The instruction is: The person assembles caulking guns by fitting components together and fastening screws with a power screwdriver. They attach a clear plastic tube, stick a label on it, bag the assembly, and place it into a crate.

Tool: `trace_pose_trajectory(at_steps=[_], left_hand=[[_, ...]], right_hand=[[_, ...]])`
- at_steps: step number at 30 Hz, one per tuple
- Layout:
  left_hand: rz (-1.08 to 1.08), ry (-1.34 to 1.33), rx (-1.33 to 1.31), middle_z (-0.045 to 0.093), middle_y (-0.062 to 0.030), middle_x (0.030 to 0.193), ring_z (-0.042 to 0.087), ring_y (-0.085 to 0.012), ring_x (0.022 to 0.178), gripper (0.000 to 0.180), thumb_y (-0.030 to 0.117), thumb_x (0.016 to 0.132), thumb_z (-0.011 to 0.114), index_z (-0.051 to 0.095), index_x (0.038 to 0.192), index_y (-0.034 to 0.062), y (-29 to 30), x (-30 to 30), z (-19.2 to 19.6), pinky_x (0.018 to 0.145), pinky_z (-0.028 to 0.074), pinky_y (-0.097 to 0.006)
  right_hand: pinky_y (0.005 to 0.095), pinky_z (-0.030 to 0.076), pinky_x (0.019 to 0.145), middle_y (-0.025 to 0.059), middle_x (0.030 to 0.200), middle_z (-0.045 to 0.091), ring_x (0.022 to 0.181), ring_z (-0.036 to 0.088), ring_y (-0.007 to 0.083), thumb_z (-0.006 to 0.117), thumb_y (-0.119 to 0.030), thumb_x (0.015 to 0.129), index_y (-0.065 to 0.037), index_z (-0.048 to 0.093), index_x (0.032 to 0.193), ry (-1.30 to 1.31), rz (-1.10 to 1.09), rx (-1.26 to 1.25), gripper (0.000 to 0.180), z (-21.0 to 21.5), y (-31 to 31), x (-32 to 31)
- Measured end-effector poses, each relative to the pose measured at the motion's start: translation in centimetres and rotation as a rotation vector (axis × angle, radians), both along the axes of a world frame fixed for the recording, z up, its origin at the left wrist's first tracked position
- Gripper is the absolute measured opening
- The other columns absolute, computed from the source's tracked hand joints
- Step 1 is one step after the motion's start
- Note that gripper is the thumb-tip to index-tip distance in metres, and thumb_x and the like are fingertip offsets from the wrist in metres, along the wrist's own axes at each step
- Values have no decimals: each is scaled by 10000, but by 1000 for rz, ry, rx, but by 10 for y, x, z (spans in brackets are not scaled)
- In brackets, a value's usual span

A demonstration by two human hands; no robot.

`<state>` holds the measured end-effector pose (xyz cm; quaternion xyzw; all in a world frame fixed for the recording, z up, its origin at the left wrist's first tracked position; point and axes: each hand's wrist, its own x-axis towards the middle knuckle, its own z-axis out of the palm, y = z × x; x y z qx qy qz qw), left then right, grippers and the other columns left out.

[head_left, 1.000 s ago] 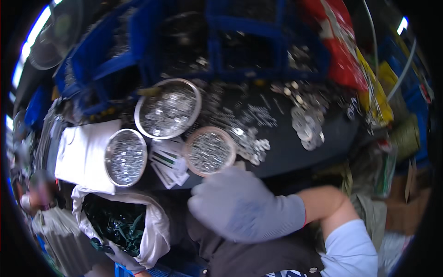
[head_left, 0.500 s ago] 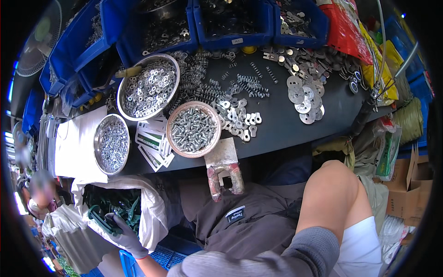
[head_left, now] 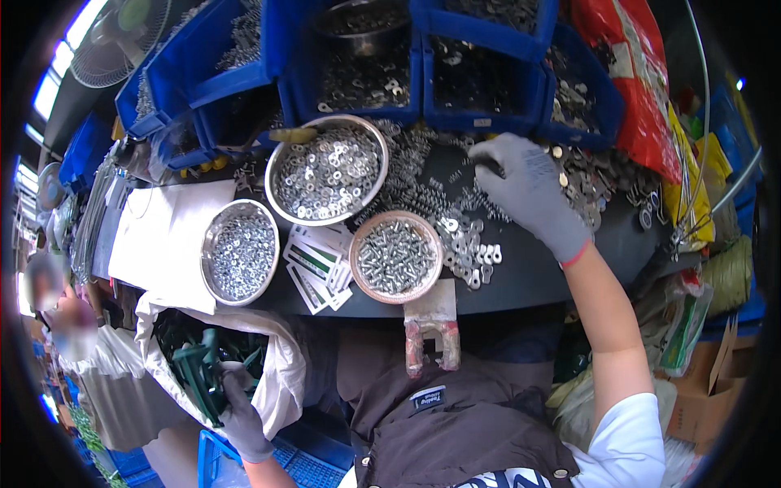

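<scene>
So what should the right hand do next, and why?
Perhaps pinch one small spring: the right hand is bent over loose springs on the dark table, while the left hand holds dark green parts by the white bag. I can't tell whether the right already has one.

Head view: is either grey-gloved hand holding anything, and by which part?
Left hand: at least one long dark-green piece, gripped on its right side. Right hand: cannot tell.
</scene>
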<state>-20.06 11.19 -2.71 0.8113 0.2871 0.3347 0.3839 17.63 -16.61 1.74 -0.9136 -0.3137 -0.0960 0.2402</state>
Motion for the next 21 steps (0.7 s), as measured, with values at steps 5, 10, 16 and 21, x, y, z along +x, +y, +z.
trace_pose_trajectory(at_steps=[5,10,16,21], left_hand=[[-210,-218,-438,591,-23,798,438,-44,560,391,373,1048,508,609,1156,12,-39,75,25,499,323,-205],[-512,-351,-744,586,-33,997,496,-65,713,463,213,1004,595,478,1413,30,-75,142,46,628,426,-208],[-616,-186,-849,584,13,884,527,-47,713,417,74,969,600,507,1375,47,-119,214,67,641,445,-206],[-690,-71,-876,606,3,1070,545,-17,768,420,98,984,605,512,1392,55,-160,233,66,650,459,-183]], right_hand=[[434,539,815,98,957,734,953,713,293,674,-341,814,-132,742,971,75,-14,-443,270,-76,23,45],[426,527,858,113,966,729,958,705,286,656,-373,819,-112,714,921,62,-119,-569,286,-59,38,37],[241,519,692,31,852,706,743,629,64,729,-18,832,-1,689,866,647,294,973,55,-5,-5,-60],[218,518,608,60,834,693,670,625,64,714,-46,894,21,675,901,866,278,1100,78,24,-33,-94]])
